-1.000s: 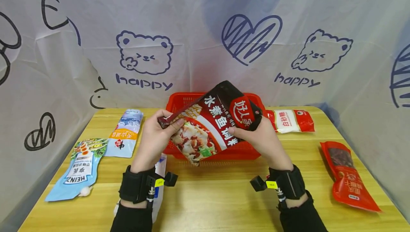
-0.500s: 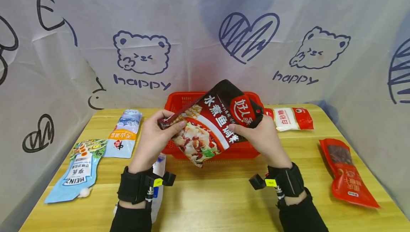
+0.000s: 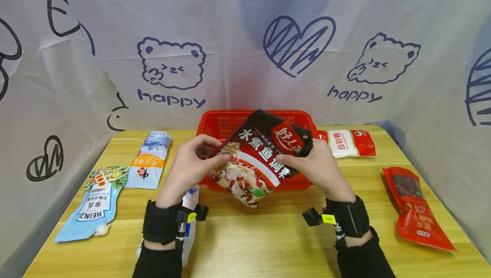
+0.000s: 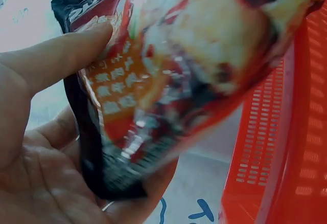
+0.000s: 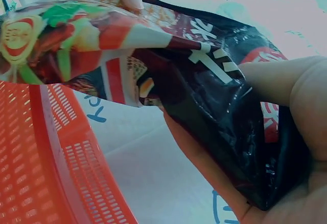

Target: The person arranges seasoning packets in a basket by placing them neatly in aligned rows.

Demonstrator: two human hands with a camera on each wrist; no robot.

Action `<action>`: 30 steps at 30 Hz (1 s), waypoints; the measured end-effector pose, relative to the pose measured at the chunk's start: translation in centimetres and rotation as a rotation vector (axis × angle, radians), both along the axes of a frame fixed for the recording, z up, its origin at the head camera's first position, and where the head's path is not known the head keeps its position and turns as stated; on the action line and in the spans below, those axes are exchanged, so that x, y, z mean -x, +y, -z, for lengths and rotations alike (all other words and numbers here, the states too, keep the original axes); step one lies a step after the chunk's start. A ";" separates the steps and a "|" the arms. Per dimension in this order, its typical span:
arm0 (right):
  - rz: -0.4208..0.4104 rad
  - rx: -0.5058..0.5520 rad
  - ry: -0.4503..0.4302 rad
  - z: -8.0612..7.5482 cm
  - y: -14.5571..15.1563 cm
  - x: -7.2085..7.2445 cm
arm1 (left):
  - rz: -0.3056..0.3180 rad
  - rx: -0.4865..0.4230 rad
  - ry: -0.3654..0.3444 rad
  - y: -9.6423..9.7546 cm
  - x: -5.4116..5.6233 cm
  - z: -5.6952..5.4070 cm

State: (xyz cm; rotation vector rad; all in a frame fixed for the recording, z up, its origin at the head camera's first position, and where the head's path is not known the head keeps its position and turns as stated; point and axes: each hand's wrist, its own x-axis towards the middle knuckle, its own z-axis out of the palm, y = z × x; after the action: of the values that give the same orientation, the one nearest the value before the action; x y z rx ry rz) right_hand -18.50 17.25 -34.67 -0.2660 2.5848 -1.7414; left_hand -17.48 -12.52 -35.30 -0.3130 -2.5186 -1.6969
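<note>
A dark red and black fish seasoning packet (image 3: 257, 158) is held up in front of the red basket (image 3: 215, 118), tilted, with its food picture toward the lower left. My left hand (image 3: 186, 169) holds its left edge, the thumb lying on the printed front and the fingers behind, as the left wrist view shows on the packet (image 4: 168, 65). At the black end, my right hand (image 3: 324, 165) grips the packet between thumb and fingers. In the right wrist view, the packet (image 5: 204, 91) looks creased and bent near that thumb. The packet hides much of the basket.
On the left of the wooden table (image 3: 261, 239) lie a salt bag (image 3: 149, 160) and a blue Heinz pouch (image 3: 97, 201). A white packet (image 3: 189, 227) is partly under my left forearm. To the right are a sugar bag (image 3: 349, 143) and a red dried-chili bag (image 3: 416, 209).
The packet has come down a little and its top corner has tipped lower, uncovering more of the basket's back. My left thumb has slid inward on its front.
</note>
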 end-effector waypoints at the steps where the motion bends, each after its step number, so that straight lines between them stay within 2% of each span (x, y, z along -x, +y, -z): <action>1: -0.006 -0.008 -0.015 0.0 0.0 0.0 | 0.012 0.005 0.002 0.1 0.0 0.1; 5: -0.047 -0.018 -0.043 0.2 0.0 0.0 | 0.064 0.029 0.026 0.6 0.1 0.2; 14: -0.098 -0.001 -0.036 0.5 -0.4 0.0 | 0.144 0.060 0.098 1.9 0.2 0.6; 24: -0.116 -0.014 -0.026 0.6 -0.8 0.0 | 0.103 0.048 0.132 2.0 0.1 0.7; 30: -0.098 -0.001 -0.032 0.5 -0.8 0.0 | 0.068 0.022 0.135 2.0 0.0 0.5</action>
State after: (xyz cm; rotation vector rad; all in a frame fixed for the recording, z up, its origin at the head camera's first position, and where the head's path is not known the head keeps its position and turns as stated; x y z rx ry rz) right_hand -18.49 16.50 -35.18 -0.3559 2.5050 -1.6984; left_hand -17.53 -10.49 -35.77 -0.5033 -2.4573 -1.6128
